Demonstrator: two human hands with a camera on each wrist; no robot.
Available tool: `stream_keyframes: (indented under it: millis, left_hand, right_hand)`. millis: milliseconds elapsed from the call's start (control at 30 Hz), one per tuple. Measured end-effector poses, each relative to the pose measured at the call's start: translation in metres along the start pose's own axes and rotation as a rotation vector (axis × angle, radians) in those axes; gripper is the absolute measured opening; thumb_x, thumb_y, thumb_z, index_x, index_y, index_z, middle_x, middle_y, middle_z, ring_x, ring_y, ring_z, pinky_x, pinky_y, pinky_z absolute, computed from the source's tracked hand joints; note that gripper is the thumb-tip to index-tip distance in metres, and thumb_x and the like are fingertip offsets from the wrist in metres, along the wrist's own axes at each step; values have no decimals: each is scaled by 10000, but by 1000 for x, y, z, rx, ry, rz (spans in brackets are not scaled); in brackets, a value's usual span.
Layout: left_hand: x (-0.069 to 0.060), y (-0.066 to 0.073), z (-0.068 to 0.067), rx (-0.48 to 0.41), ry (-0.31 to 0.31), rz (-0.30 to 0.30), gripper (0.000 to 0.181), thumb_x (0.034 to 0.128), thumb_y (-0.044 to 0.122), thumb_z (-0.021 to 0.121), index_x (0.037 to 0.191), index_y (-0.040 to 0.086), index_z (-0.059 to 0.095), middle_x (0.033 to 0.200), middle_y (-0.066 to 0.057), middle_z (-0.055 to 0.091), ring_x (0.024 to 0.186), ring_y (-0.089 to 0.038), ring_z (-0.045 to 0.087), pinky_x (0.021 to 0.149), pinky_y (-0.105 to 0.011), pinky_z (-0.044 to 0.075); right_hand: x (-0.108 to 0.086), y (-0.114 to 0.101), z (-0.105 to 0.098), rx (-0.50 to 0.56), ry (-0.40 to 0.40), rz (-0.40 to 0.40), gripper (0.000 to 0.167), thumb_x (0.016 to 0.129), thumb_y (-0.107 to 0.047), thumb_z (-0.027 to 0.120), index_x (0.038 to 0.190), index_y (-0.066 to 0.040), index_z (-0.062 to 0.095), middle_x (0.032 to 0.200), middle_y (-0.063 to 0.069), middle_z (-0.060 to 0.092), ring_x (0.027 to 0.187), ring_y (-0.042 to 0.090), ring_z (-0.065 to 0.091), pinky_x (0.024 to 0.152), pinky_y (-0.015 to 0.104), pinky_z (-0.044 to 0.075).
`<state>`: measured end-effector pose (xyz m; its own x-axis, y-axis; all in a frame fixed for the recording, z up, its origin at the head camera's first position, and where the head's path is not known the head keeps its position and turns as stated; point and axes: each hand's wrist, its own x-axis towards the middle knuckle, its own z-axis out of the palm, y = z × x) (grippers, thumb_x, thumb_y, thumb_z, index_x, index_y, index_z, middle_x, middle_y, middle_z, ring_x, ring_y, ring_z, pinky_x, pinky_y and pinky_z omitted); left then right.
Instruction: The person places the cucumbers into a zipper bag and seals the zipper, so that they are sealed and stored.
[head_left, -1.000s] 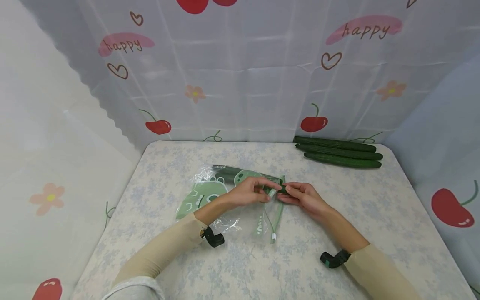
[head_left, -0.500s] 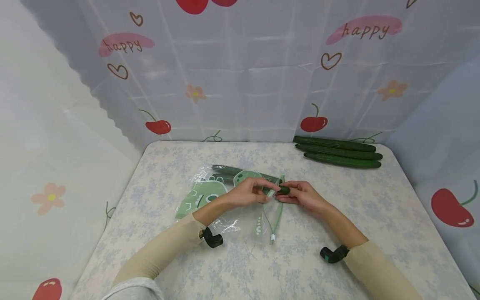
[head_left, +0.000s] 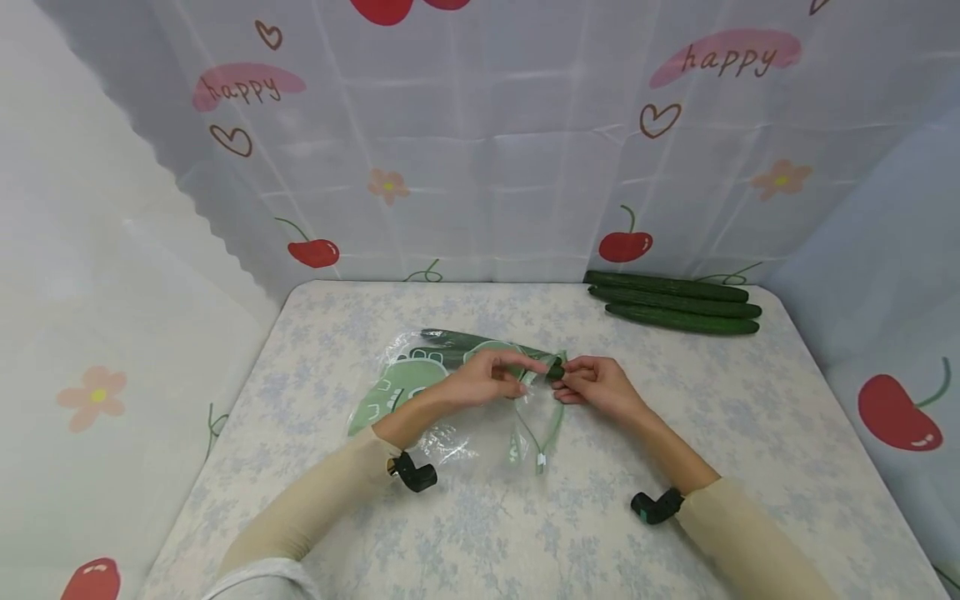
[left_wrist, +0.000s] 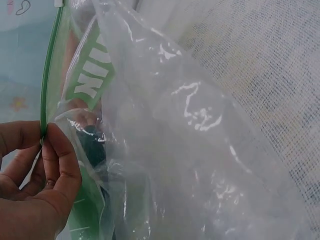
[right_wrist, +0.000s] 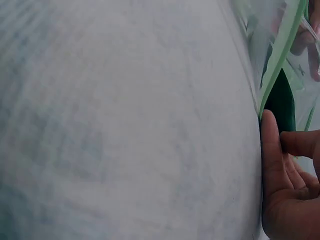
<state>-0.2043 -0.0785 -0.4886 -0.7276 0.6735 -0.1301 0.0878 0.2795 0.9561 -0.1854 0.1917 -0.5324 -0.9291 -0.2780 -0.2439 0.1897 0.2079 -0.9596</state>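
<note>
A clear plastic bag [head_left: 450,442] with green prints lies in the middle of the table, with cucumbers [head_left: 450,337] inside it. My left hand [head_left: 487,380] pinches the green zip edge [left_wrist: 45,85] of the bag's mouth between thumb and finger. At the mouth, my right hand [head_left: 603,388] holds the end of a cucumber [head_left: 555,372] with its fingertips; in the right wrist view the dark green cucumber [right_wrist: 282,100] shows between the bag edge and the fingers. The zip slider [head_left: 541,458] hangs at the near end of the opening.
Three more cucumbers [head_left: 678,319] lie side by side at the back right of the table [head_left: 360,533]. A printed curtain [head_left: 480,192] stands behind the table, with similar sheets at the left and right.
The cucumber end at the mouth has moved slightly left with my right hand. My left hand has shifted a little left, and the bag's opening looks wider.
</note>
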Motion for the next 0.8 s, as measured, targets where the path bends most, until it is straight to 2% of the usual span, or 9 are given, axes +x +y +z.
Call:
stream_keyframes:
  millis: [67,167,267,367,433,600,700,800]
  left_hand:
    - [-2,0,-3,0,1,0,429,998,52,711,1409,174,717,1487,-36,656,773,-91,607,778,-262,536]
    - [-4,-1,-6,10,12,-8,421,1003,62,707,1407,180,718,1428,-51,683,742,-161,579,732,-266,505]
    - [-6,-1,-9,6,23,-12,411,1009,70,706,1403,187,723,1390,-57,700,740,-266,554,707,-267,479]
    - [-6,-2,-11,0,26,-10,404,1010,78,712,1396,196,728,1403,-43,699,751,-298,555,710,-280,478]
    - [-6,-3,-12,-6,31,-14,404,1008,82,718,1392,206,731,1422,-23,692,753,-264,573,717,-287,485]
    - [-7,-6,-14,-22,42,-45,412,999,77,727,1381,229,740,1387,-19,698,684,-123,521,673,-257,455]
    - [-7,-7,-13,-23,32,-46,417,996,63,731,1390,202,736,1267,-67,726,648,-99,482,650,-239,434]
    - [-6,-7,-12,-16,23,-34,420,995,58,732,1399,173,730,1129,-59,734,642,-104,485,647,-233,436]
  right_hand:
    - [-2,-1,5,-32,51,-7,345,1096,-55,577,1377,145,570,1168,335,770,884,156,826,815,302,668]
    - [-4,-2,12,-66,108,-18,329,1091,-78,596,1367,100,595,1139,306,788,867,173,830,792,301,670]
    - [-5,-1,16,-72,146,-31,324,1082,-79,608,1377,56,597,1123,301,793,877,217,835,785,305,671]
    - [-6,0,18,-85,167,-45,336,1074,-78,624,1394,21,594,1110,295,798,892,249,836,780,302,671]
    - [-6,0,19,-104,175,-55,359,1063,-87,652,1408,-1,604,1090,278,806,894,258,836,777,298,670]
    - [-5,-1,19,-197,178,-58,456,1014,-180,760,1440,-74,633,1036,186,835,878,225,834,776,287,666]
    - [-4,-2,20,-260,191,-56,484,987,-247,802,1428,-113,654,1003,128,846,843,189,828,774,276,657]
    - [-3,-3,20,-299,208,-60,471,976,-287,815,1400,-136,677,970,93,851,803,168,822,770,275,649]
